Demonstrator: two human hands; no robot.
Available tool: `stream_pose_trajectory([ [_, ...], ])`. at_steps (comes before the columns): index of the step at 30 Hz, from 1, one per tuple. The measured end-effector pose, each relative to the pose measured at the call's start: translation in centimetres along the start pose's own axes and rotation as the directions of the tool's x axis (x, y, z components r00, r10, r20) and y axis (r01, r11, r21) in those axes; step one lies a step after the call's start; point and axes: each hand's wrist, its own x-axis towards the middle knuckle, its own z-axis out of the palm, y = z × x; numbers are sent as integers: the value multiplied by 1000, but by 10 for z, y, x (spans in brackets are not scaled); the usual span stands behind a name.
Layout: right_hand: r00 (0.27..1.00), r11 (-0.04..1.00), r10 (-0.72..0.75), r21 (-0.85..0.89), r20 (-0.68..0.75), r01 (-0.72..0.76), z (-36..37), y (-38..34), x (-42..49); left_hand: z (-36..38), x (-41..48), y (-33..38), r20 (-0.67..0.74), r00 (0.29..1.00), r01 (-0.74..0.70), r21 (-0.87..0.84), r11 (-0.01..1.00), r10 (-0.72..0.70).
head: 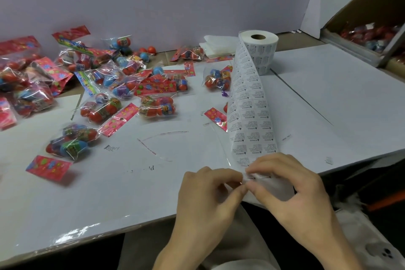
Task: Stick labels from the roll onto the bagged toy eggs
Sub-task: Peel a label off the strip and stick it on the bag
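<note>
Labels (pixel 249 116) in a long printed strip, fed off the roll (pixel 262 50) standing on end at one o'clock on the table (pixel 328 98) and running down to the near edge at five o'clock. Probably the peeling step: end of the strip caught between both hands, no label yet on its way to a bag. Left hand (pixel 206 195) at six o'clock, fingers curled, thumb and forefinger closed on the strip's left corner. Right hand (pixel 293 186) just beside it at five o'clock, curled likewise, tips nipping the same end, fingertips of the two hands all but touching. Too blurred there to say which hand has the label and which the backing. Bagged toy eggs (pixel 156 107) strewn from nine to twelve o'clock, well apart from the hands; one bag (pixel 217 81) just left of the strip, another partly hidden behind it. Next, by the look of it: lift one label clean off the backing without creasing it, then reach to a bag and press it flat on the slippery film.
</note>
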Motion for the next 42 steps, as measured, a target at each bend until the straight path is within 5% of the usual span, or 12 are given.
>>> stream_pose_trajectory([
  [19, 996, 997, -51, -60, -78, 46, 4, -8, 5, -4, -5, -4, 27, 999, 37, -22, 999, -37],
  [29, 952, 977, 60, 211, -300, 5, -4, -16, 17, -7, -6, -3, 34, 998, 50, -16, 999, -50],
  [32, 974, 966, 25, 256, -226, 35, -4, -21, 20, -11, -4, -3, -2, 999, 45, -51, 998, -45],
  [37, 1000, 975, -18, 221, 3, 17, 3, -28, 28, -22, 7, 2, -207, 963, 67, -436, 897, -172],
  [42, 986, 973, -31, 233, 164, -8, 11, -35, 46, -47, 29, 8, -72, 997, -35, -262, 964, 17],
])
